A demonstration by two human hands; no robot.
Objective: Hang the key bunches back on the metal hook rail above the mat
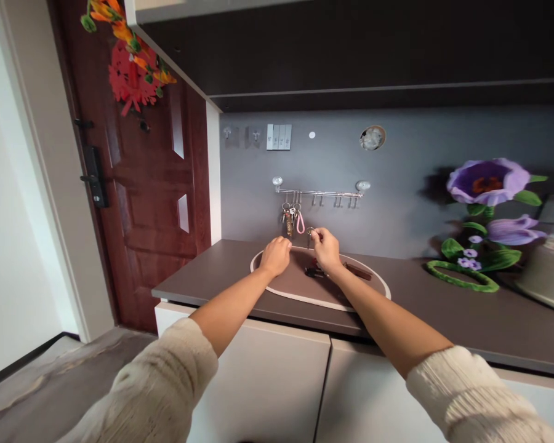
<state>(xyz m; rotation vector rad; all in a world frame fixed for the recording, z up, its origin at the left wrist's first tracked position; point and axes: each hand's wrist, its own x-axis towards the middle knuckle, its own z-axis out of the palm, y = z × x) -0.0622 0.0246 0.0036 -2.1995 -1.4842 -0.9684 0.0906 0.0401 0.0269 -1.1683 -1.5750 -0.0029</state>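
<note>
My right hand [327, 249] is raised just above the mat and pinches a key ring [310, 232] with a key hanging from it. To its left, my left hand [275, 256] is over the mat with its fingers curled together; what they hold, if anything, is hidden. An oval brown mat [286, 286] with a pale rim lies on the counter. On it, a small black object [313, 272] and a dark brown object [359, 271] lie partly behind my right hand and forearm. Several keys [287, 215] and a pink loop strap [300, 223] hang from the hook rail [321, 193].
A purple flower ornament [487, 184] and a domed container [549, 264] stand on the counter's right. A dark cabinet [351, 55] overhangs the counter [203, 271]. At left is a reddish-brown door [148, 227] with a black lock handle [95, 178]. White cupboard doors [263, 375] are below.
</note>
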